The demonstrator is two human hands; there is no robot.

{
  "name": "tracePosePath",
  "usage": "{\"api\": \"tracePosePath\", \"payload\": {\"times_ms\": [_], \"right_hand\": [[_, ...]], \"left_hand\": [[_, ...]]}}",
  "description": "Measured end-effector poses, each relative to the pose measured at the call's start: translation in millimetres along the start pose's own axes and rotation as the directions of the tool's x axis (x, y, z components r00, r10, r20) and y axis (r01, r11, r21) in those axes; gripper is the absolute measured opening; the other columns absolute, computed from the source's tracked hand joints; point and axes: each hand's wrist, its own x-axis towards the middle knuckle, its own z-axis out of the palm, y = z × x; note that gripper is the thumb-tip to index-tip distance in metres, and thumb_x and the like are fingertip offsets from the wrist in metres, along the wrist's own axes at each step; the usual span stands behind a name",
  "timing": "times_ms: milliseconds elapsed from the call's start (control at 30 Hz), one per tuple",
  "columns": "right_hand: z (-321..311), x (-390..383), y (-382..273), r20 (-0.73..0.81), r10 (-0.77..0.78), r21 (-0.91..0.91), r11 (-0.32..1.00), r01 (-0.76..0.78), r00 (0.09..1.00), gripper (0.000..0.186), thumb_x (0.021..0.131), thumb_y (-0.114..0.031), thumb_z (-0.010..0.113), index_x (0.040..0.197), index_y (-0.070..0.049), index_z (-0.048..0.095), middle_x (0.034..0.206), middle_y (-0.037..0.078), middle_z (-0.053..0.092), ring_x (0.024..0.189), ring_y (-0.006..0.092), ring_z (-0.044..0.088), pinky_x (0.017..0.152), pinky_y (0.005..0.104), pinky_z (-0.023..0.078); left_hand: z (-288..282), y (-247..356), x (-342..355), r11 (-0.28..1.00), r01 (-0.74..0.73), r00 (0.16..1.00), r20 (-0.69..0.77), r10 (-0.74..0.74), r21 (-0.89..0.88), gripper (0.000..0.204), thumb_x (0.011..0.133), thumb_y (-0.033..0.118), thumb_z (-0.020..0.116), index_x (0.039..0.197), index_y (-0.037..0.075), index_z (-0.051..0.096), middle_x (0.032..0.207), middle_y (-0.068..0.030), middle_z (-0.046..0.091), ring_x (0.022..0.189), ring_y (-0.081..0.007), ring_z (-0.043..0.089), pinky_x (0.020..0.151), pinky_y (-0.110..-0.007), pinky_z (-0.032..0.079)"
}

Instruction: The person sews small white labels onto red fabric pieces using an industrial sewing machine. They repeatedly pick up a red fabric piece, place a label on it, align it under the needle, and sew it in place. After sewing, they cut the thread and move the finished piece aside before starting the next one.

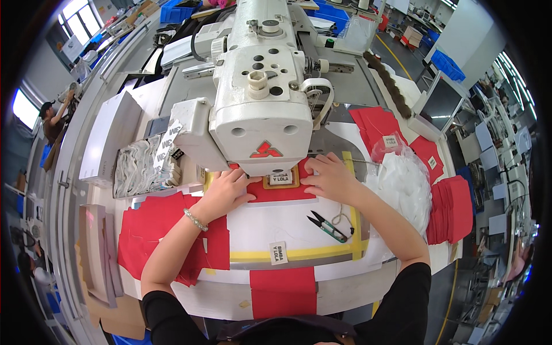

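Note:
A red fabric piece (282, 194) lies flat under the head of a white sewing machine (264, 132). On it a brass-coloured frame (267, 183) surrounds a small white label (280, 179). My left hand (227, 191) rests at the fabric's left side, fingers spread and pressing down. From the right, my right hand (330, 179) presses on the other end with thumb and fingers apart. Thread snips (330, 227) with dark blades lie below my right hand. Nearer me, a loose white label (278, 252) sits over yellow tape (313, 253).
Red fabric pieces (152, 230) are heaped at the left, with a box of white labels (144, 167) behind. At right are a clear plastic bag (402, 187) and a red stack (451, 210). Another red piece (283, 293) hangs at the front edge. A monitor (441, 106) stands far right.

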Motion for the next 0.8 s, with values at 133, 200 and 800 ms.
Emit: {"api": "tracePosePath", "payload": {"times_ms": [133, 200, 800], "right_hand": [[-6, -11, -5, -0.007, -0.011, -0.038, 0.999, 0.011, 1.000, 0.017, 0.075, -0.025, 0.075, 0.090, -0.016, 0.075, 0.090, -0.002, 0.048, 0.094, 0.0147, 0.051, 0.084, 0.0346, 0.037], [-6, -11, -7, -0.007, -0.010, -0.039, 0.999, 0.010, 1.000, 0.016, 0.074, -0.023, 0.075, 0.089, -0.016, 0.074, 0.089, -0.002, 0.048, 0.093, 0.0145, 0.051, 0.084, 0.0346, 0.037], [6, -9, -10, -0.178, 0.220, 0.252, 0.952, -0.172, 0.959, 0.004, 0.081, -0.014, 0.070, 0.082, -0.011, 0.069, 0.084, -0.001, 0.059, 0.085, 0.0192, 0.055, 0.077, 0.0347, 0.038]], "left_hand": [[3, 4, -3, 1.000, 0.020, 1.000, -0.010, -0.020, 0.000, 0.041, 0.080, 0.024, 0.076, 0.118, 0.017, 0.065, 0.118, -0.0066, 0.057, 0.113, -0.0272, 0.049, 0.101, -0.042, 0.033], [3, 5, -4, 0.999, 0.029, 0.999, -0.023, -0.029, -0.013, 0.038, 0.079, 0.023, 0.076, 0.115, 0.016, 0.065, 0.116, -0.0062, 0.057, 0.113, -0.0274, 0.050, 0.101, -0.042, 0.034], [26, 25, 2, 0.919, -0.226, 0.940, -0.175, 0.293, 0.324, 0.018, 0.077, 0.012, 0.070, 0.091, 0.001, 0.066, 0.083, -0.0065, 0.065, 0.076, -0.0177, 0.064, 0.066, -0.030, 0.052]]}}
